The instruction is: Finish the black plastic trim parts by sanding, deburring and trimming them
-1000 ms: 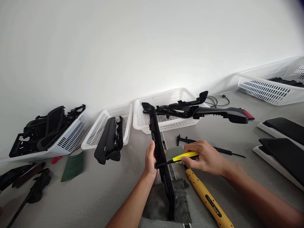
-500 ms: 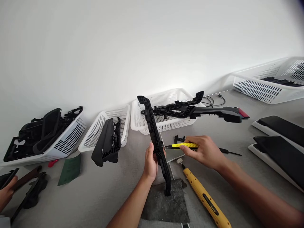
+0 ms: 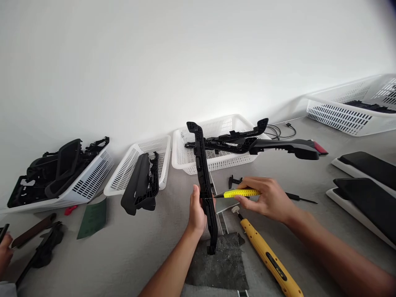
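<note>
Held up in my left hand (image 3: 197, 211) is a long black plastic trim piece (image 3: 203, 165), bent at both ends, its ribbed side towards me. The thumb lies along its left edge and the fingers wrap behind it. My right hand (image 3: 268, 199) pinches a slim knife-like tool with a ridged yellow grip (image 3: 239, 193) and a thin dark tip. That tip meets the right edge of the trim piece just beside my left hand; whether it cuts in is too small to tell. A dark grey cloth (image 3: 218, 264) lies under the trim's lower end.
A yellow power tool (image 3: 269, 255) lies right of the cloth, with a black caliper (image 3: 234, 180) beyond. Black parts fill a white basket (image 3: 187, 165) behind; another basket (image 3: 119, 185) stands left. White-and-black pieces (image 3: 365, 206) lie right. Another person's hand (image 3: 5, 249) is far left.
The trim piece has turned a little more upright, its lower end swinging left. The yellow tool has tilted, its tip a bit lower against the edge. The other person's hand has shifted left.
</note>
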The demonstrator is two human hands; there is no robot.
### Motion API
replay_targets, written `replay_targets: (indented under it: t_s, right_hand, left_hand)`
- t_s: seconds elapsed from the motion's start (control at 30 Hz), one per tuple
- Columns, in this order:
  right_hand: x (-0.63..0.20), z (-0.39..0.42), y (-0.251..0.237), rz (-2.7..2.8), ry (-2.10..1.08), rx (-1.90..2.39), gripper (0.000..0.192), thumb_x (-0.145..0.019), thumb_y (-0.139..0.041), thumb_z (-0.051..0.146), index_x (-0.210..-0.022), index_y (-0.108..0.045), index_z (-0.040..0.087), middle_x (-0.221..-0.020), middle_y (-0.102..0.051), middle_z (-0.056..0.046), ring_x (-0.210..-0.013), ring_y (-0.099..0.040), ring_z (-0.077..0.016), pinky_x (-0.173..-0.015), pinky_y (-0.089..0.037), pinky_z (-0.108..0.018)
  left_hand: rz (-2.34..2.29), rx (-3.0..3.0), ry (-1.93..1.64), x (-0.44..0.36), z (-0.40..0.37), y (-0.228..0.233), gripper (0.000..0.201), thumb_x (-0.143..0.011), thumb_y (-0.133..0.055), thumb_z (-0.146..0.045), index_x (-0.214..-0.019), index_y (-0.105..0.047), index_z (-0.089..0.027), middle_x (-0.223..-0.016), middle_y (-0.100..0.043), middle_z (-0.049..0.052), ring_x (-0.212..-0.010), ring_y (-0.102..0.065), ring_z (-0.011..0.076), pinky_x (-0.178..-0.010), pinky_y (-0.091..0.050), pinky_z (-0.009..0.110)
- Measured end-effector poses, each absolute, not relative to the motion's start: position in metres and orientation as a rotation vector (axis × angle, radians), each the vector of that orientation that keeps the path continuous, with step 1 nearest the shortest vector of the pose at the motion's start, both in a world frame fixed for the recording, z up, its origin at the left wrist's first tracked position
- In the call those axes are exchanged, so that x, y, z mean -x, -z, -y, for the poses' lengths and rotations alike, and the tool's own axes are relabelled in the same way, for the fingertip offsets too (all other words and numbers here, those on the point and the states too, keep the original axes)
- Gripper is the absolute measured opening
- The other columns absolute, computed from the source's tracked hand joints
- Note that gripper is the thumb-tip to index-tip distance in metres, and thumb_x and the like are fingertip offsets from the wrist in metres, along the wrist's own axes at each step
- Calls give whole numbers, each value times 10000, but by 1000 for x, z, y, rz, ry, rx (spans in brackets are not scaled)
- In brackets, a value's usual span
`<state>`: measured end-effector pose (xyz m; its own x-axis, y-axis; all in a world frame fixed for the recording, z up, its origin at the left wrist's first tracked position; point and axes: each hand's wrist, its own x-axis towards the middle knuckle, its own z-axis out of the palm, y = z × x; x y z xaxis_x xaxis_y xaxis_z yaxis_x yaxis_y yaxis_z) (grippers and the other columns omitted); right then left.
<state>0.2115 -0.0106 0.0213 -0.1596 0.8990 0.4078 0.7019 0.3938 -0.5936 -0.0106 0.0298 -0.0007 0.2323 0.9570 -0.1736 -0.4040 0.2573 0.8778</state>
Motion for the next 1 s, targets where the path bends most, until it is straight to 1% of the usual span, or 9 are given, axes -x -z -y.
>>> replay_targets:
  t_s: [0.1,0.17,0.33,0.47,0.57,0.63,0.73,0.83,1.0]
  right_hand:
    - [-212,10,-22,1876,-322,1412,376,-1009,-634,548,-911,-732,198,-804,-749,-56,-630,-622,-175,-602,-398,-294]
    - [-212,10,-23,1830,-320,1457,392,-1025,-613,555,-920,-734,197,-834,-760,-67,-642,-626,-180,-603,-407,-296]
    - [-214,7,-27,1755,-322,1472,392,-1050,-605,541,-989,-759,185,-890,-775,-86,-668,-632,-187,-603,-427,-299]
    - [-217,5,-29,1765,-371,1429,387,-1053,-612,530,-986,-778,188,-900,-786,-82,-699,-661,-196,-621,-453,-297]
    - [-218,5,-30,1800,-403,1415,389,-1047,-615,523,-909,-772,195,-854,-781,-63,-673,-657,-186,-617,-443,-293]
    - [-219,5,-30,1788,-398,1428,387,-1048,-615,523,-917,-773,194,-855,-777,-60,-677,-657,-185,-624,-441,-294]
    - [-218,5,-29,1767,-404,1439,395,-1051,-608,533,-944,-773,190,-863,-772,-63,-701,-660,-192,-642,-441,-300]
    - [-219,6,-30,1809,-491,1412,412,-1036,-619,551,-895,-764,193,-832,-767,-58,-677,-656,-189,-625,-431,-296]
    - [-221,6,-33,1774,-484,1426,400,-1014,-638,553,-908,-758,186,-832,-765,-63,-658,-639,-185,-603,-417,-292]
  left_hand:
    - [-835,-884,-1075,10,-30,3,765,-779,-613,-955,-656,-570,-201,-508,-487,-23,-450,-407,106,-431,-302,248]
    - [-841,-924,-1075,11,-31,5,757,-807,-598,-942,-657,-579,-200,-519,-506,-15,-450,-407,104,-439,-301,254]
    - [-839,-942,-1024,13,-33,9,595,-827,-756,-759,-683,-594,-204,-506,-527,-26,-386,-372,89,-412,-276,257]
    - [-852,-928,-1012,14,-34,10,520,-843,-769,-673,-702,-596,-202,-517,-539,-33,-378,-379,86,-412,-287,256]
    - [-873,-908,-1025,13,-34,9,535,-819,-789,-684,-694,-584,-206,-531,-518,-42,-404,-395,92,-408,-276,252]
    - [-881,-901,-1035,13,-34,8,558,-803,-803,-703,-686,-579,-206,-537,-510,-44,-414,-389,92,-405,-262,252]
    - [-887,-898,-1046,13,-34,7,572,-797,-813,-724,-734,-639,-183,-560,-533,-40,-421,-378,84,-415,-268,253]
    - [-885,-895,-1048,13,-34,6,592,-794,-820,-736,-783,-688,-159,-562,-537,-38,-421,-372,79,-422,-276,251]
    - [-869,-865,-1051,13,-34,4,603,-792,-820,-750,-765,-668,-168,-560,-501,-51,-422,-347,70,-416,-269,238]
